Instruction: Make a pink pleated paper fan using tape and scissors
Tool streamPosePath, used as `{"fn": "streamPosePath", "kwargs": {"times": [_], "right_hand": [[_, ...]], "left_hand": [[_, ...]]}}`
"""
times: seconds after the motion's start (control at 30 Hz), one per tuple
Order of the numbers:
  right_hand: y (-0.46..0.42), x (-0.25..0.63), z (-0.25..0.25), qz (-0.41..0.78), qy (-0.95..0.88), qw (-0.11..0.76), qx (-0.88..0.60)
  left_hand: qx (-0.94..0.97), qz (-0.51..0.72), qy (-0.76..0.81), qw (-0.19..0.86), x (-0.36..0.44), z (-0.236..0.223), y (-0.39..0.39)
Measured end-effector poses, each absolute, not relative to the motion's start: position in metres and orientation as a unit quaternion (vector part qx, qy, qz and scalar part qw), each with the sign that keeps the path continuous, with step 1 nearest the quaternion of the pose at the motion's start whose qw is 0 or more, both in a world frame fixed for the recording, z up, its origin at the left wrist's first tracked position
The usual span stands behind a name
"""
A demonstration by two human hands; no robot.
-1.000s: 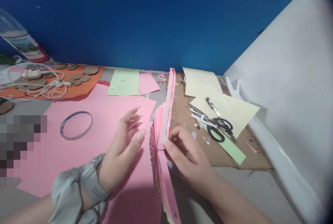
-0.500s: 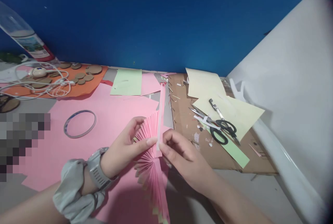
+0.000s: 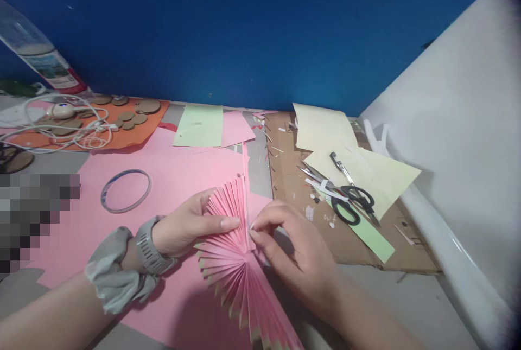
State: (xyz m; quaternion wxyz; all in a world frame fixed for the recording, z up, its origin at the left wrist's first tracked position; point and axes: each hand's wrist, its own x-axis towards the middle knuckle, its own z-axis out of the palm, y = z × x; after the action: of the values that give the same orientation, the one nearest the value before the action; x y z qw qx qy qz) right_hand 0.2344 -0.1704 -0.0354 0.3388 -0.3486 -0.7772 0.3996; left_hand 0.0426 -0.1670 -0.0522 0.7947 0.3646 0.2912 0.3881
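A pleated pink paper fan (image 3: pixel 240 290) with pale green tips spreads below and between my hands. My left hand (image 3: pixel 191 228) is closed on its upper pleats, thumb in front and fingers behind. From the fan's right side a narrow pink strip (image 3: pixel 245 163) stands up, seen nearly edge-on, with a pale tape-like band (image 3: pixel 247 209) along it. My right hand (image 3: pixel 301 241) pinches thumb and forefinger together at that band's lower end; the exact grip is hard to see.
Beneath lies pink paper (image 3: pixel 175 165) with a tape ring (image 3: pixel 126 191). Scissors (image 3: pixel 345 211), a pen (image 3: pixel 340 164) and cream paper (image 3: pixel 378 176) rest on cardboard (image 3: pixel 285 176) at right. At left are white cables (image 3: pixel 95 133), cardboard discs (image 3: pixel 147 106) and a bottle (image 3: pixel 51 68).
The fan has turned and spread wider, its lower end swinging right. The upright strip now shows mostly its edge. My right hand's fingers have become more arched at the strip.
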Motion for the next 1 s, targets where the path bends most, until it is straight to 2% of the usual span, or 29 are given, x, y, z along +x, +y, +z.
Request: {"fn": "streamPosePath", "kwargs": {"times": [0.17, 0.7, 1.0], "right_hand": [[-0.1680, 0.2374, -0.0344, 0.319, -0.831, 0.346, -0.295], [-0.1703, 0.2384, -0.0354, 0.274, -0.841, 0.345, -0.313], [-0.1702, 0.2379, -0.0362, 0.295, -0.832, 0.357, -0.305]], "left_hand": [[0.347, 0.389, 0.276, 0.807, 0.0404, -0.0521, -0.1667], [0.345, 0.386, 0.304, 0.800, 0.0403, -0.0531, -0.1658], [0.351, 0.383, 0.245, 0.819, 0.0425, -0.0505, -0.1655]]}}
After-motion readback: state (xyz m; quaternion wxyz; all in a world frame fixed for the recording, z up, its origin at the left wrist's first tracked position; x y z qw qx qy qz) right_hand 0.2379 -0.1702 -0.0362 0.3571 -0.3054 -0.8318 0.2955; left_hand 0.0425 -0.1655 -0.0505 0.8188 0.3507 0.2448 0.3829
